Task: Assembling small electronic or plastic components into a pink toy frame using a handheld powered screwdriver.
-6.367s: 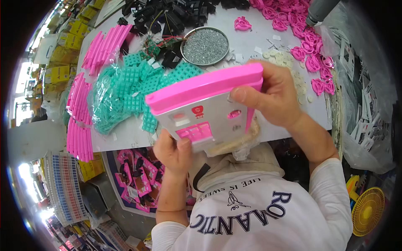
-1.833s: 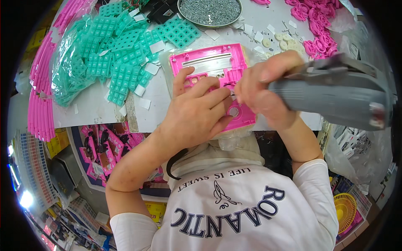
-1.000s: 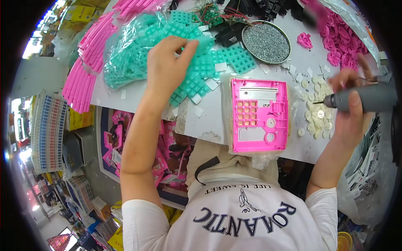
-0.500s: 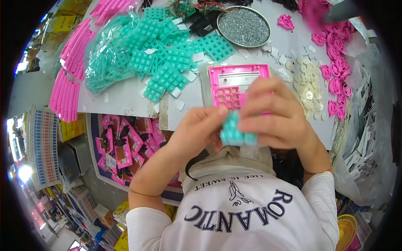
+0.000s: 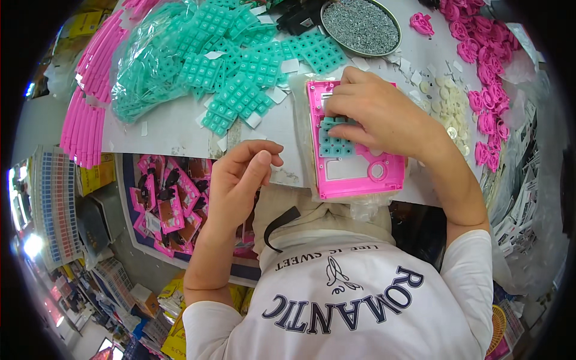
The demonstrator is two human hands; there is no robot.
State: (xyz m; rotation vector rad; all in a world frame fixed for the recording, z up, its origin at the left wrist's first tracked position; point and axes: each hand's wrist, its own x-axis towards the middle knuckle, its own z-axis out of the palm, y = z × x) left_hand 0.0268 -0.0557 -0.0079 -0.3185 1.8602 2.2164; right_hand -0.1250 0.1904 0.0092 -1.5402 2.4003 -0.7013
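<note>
A teal rubber keypad (image 5: 337, 147) lies over the key-hole area of a pink plastic casing (image 5: 357, 187), its underside facing up. My right hand (image 5: 381, 114) reaches across the casing from the right. Its thumb and curled fingers are on the keypad's upper part, and the hand hides the casing's upper right. Left of the casing, my left hand (image 5: 240, 180) is held in the air, holding nothing, its fingers loosely bent and thumb apart. Beneath the casing is a clear plastic-wrapped pad (image 5: 304, 129) at the table's front edge.
Loose teal keypads (image 5: 237, 102) and a bagged heap (image 5: 150, 78) lie at the left. A round tray of screws (image 5: 360, 27) stands at the back. Cream discs (image 5: 450, 111) and small pink parts (image 5: 483, 78) lie right. Below left is a bin of pink assemblies (image 5: 171, 204).
The keypad has gone from between both hands in front of the casing onto the casing. My left hand has let go and moved left. The casing now shows more fully.
</note>
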